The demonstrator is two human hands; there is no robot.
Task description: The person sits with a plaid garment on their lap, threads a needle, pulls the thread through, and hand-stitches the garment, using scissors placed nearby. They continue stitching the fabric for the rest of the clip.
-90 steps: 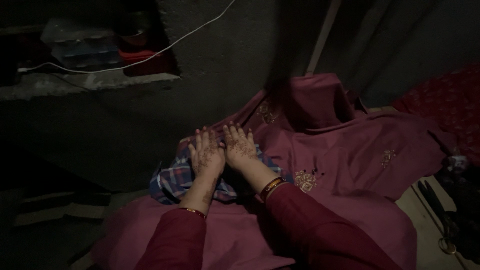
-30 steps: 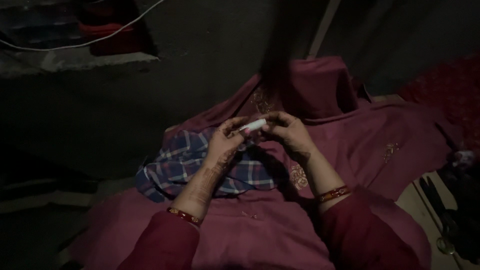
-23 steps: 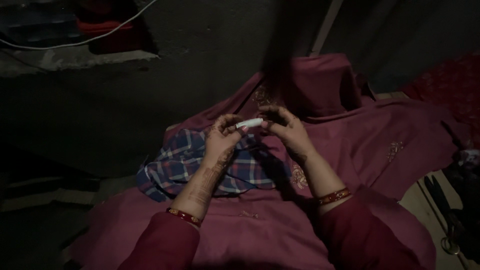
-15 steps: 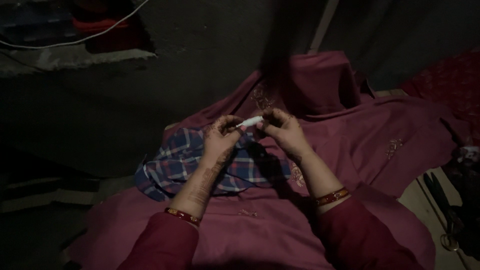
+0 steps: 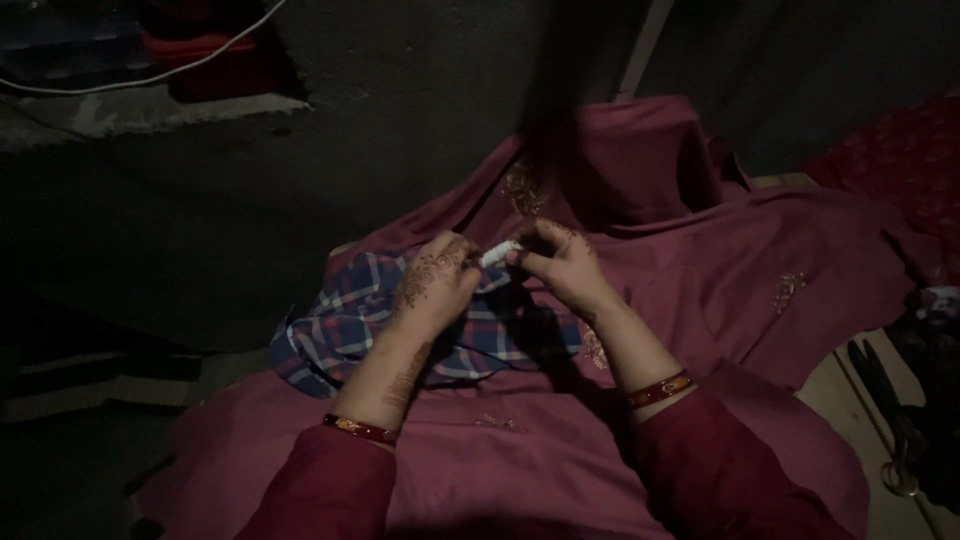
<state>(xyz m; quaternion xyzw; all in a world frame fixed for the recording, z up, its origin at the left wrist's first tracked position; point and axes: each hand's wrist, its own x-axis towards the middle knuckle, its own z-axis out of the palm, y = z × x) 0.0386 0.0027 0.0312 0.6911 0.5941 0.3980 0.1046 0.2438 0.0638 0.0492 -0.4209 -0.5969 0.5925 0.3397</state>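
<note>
Dim room, rough grey wall behind; upper left, a ledge (image 5: 150, 105) carried a white cable (image 5: 170, 72) and something red (image 5: 195, 45) behind it (too dark to tell any package or label). The working surface was draped in a maroon cloth (image 5: 780, 250) with small gold embroidered motifs, and a blue, red and white plaid cloth (image 5: 350, 330) lay on it just below the hands. Far right, a patterned red fabric (image 5: 905, 160); lower right, a pale bare patch of surface with dark scissors (image 5: 885, 420) lying on it. Both hands met above the plaid cloth. The left hand (image 5: 435, 285), its back patterned with henna, had its fingertips pinched closed on the near end of a small white cylinder (image 5: 497, 254); the right hand (image 5: 565, 265) pinched the other end, fingers curled around it. The cylinder was held off the cloth, long axis roughly level, running left to right and tilted slightly up toward the right hand. Red and gold bangles sat on both wrists, maroon sleeves below.
</note>
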